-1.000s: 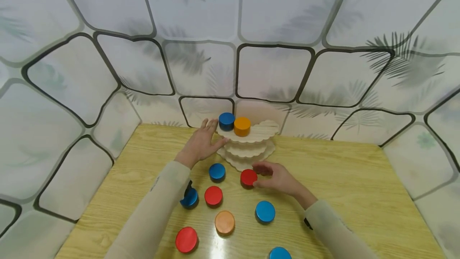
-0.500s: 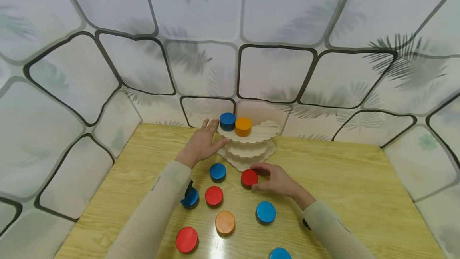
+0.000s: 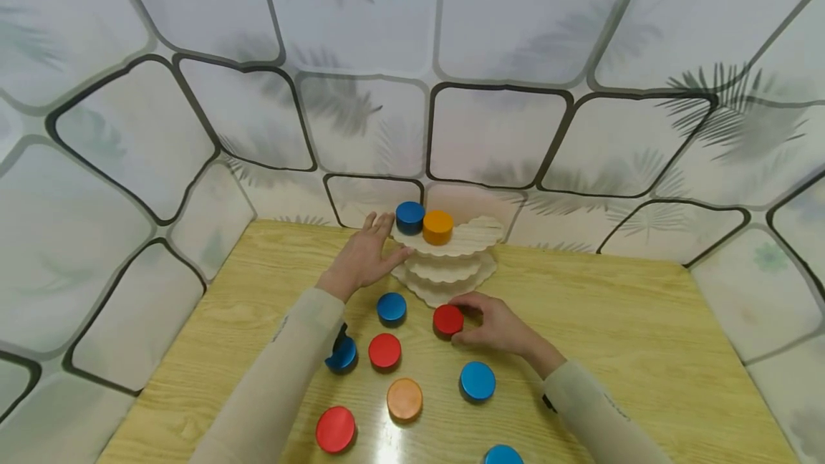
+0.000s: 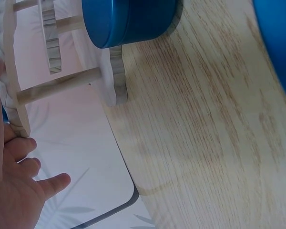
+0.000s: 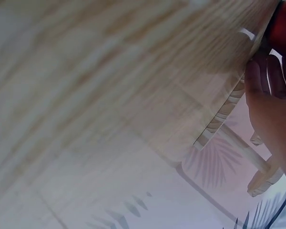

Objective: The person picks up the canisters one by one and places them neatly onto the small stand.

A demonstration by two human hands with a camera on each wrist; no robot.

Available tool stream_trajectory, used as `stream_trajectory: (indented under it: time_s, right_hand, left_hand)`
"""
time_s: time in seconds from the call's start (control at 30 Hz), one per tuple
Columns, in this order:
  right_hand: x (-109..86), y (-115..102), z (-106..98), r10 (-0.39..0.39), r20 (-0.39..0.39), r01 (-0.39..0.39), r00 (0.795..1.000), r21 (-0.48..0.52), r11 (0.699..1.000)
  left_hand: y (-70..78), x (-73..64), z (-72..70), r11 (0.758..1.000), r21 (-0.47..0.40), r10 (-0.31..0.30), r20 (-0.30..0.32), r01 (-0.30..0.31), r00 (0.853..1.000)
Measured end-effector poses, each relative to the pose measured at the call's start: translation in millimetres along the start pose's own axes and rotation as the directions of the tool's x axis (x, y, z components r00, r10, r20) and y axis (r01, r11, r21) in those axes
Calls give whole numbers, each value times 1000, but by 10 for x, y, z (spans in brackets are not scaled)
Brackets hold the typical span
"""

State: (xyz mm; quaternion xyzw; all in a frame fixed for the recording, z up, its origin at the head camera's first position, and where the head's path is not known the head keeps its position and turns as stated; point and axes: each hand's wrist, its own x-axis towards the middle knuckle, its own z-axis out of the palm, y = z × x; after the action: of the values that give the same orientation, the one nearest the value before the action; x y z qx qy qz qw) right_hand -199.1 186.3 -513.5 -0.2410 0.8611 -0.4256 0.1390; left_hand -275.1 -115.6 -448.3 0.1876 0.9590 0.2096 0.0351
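A pale wooden three-tier stand (image 3: 473, 236) with wavy edges stands against the back wall. My left hand (image 3: 362, 258) lies at the left end of its top tier, fingers extended, with the thumb at the front edge. A red round block (image 3: 447, 320) sits on the table just in front of the stand. My right hand (image 3: 495, 325) holds this block from the right, thumb on the near side and fingers on the far side. On the top tier, a blue round block (image 3: 409, 218) and an orange round block (image 3: 437, 227) stand side by side.
Several round blocks lie nearer on the wooden table (image 3: 593, 321): a blue block (image 3: 391, 307) before the stand, a red block (image 3: 384, 351), a copper-orange block (image 3: 404, 399), another blue block (image 3: 478, 381). The left sleeve partly covers one blue block (image 3: 344, 355). Patterned walls enclose the table.
My right hand's fingers and thumb have drawn in around the red round block. The left hand has stayed at the stand, and the blocks have kept their places.
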Motion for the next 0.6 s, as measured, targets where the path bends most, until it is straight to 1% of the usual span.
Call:
stream_trajectory:
  time_s: [0.1, 0.33, 0.47, 0.6]
  right_hand:
    - [2, -15, 0, 3, 2, -3, 1000, -9, 1000]
    - [-48, -56, -36, 29, -6, -29, 1000, 5, 1000]
    - [-83, -103, -92, 23, -34, -22, 999, 36, 999]
    - [-118, -196, -202, -3, -78, 10, 997, 87, 996]
  left_hand:
    - [6, 1, -6, 1000, 3, 0, 1, 0, 1000]
    - [15, 2, -4, 1000, 8, 8, -4, -8, 1000]
    - [20, 6, -10, 1000, 20, 8, -1, -8, 1000]
    - [23, 12, -14, 999, 33, 10, 2, -10, 1000]
